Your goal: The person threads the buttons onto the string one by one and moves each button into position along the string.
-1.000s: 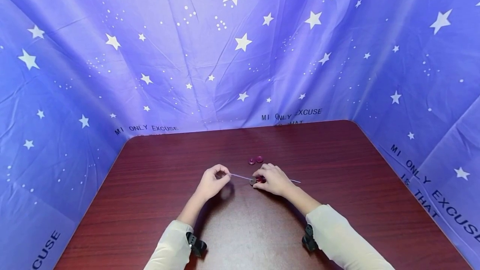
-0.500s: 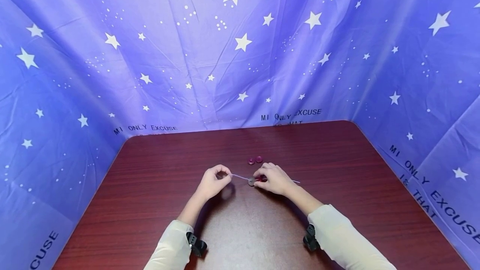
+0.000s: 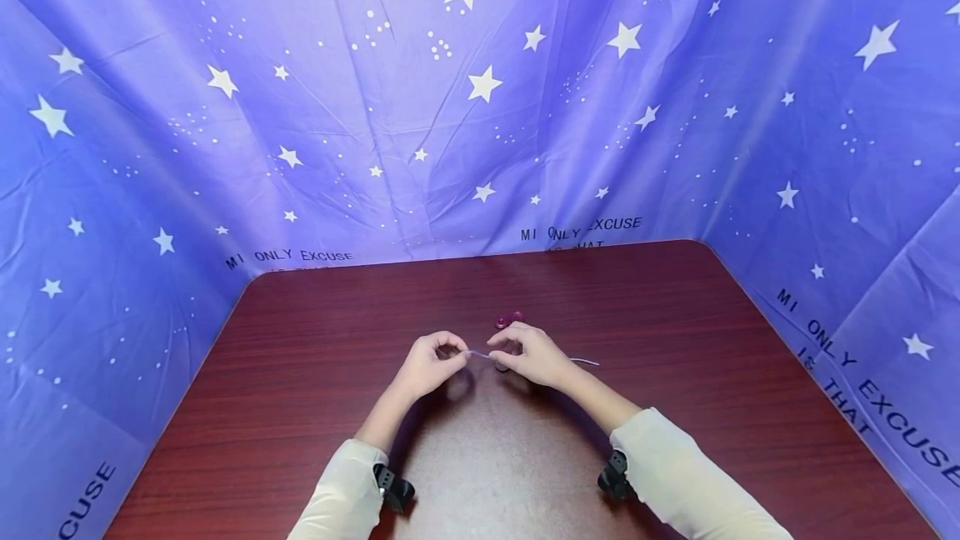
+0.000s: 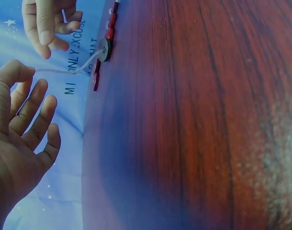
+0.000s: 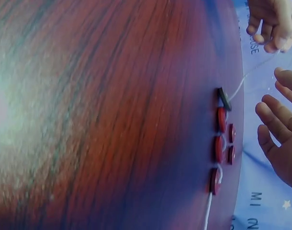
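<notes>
My left hand [image 3: 429, 363] pinches the end of a pale string [image 4: 55, 71] between thumb and index finger, above the table. The string slopes down to a dark grey-green button [image 4: 105, 50] and runs through its hole. Behind that button, three red buttons [image 5: 219, 148] sit threaded in a row on the tabletop, and the string's tail [image 3: 585, 361] trails off to the right. My right hand [image 3: 534, 354] hovers over the threaded buttons with thumb and index finger parted, close to the string and holding nothing. It hides most of the row in the head view.
Two loose dark-red buttons, one [image 5: 232, 133] beside the other [image 5: 231, 155], lie just beyond the threaded row. The reddish-brown wooden table [image 3: 300, 440] has a blue-purple star-printed curtain [image 3: 420, 107] around its back and sides.
The right hand has let go of the buttons and moved left toward the left hand, now covering most of the row. The left hand keeps its pinch and has shifted slightly right.
</notes>
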Demonstrator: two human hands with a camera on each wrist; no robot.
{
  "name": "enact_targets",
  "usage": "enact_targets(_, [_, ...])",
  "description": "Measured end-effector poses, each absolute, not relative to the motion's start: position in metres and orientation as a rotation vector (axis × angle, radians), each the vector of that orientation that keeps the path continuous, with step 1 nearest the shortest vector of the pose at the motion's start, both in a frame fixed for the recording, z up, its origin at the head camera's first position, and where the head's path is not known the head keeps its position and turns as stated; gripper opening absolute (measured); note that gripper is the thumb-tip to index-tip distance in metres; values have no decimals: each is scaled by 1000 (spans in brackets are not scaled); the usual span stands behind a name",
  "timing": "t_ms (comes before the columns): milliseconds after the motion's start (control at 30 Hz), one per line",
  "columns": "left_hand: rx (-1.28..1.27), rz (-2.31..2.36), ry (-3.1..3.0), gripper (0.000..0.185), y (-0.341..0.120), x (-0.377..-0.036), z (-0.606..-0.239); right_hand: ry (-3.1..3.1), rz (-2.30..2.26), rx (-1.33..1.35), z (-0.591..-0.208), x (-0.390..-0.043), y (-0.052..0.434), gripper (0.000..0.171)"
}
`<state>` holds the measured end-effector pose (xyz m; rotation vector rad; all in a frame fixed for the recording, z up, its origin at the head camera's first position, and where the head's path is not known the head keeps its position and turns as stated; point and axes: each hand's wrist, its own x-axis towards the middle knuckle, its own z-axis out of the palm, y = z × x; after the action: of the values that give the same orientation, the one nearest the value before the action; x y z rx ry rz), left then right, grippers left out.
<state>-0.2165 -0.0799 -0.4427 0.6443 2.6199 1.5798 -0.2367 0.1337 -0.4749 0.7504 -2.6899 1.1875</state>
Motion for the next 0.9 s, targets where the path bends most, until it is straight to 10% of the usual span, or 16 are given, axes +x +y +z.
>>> enact_targets(900, [719, 1581, 2549, 9, -79, -236, -476, -2714, 1682, 794, -474, -233, 118, 22])
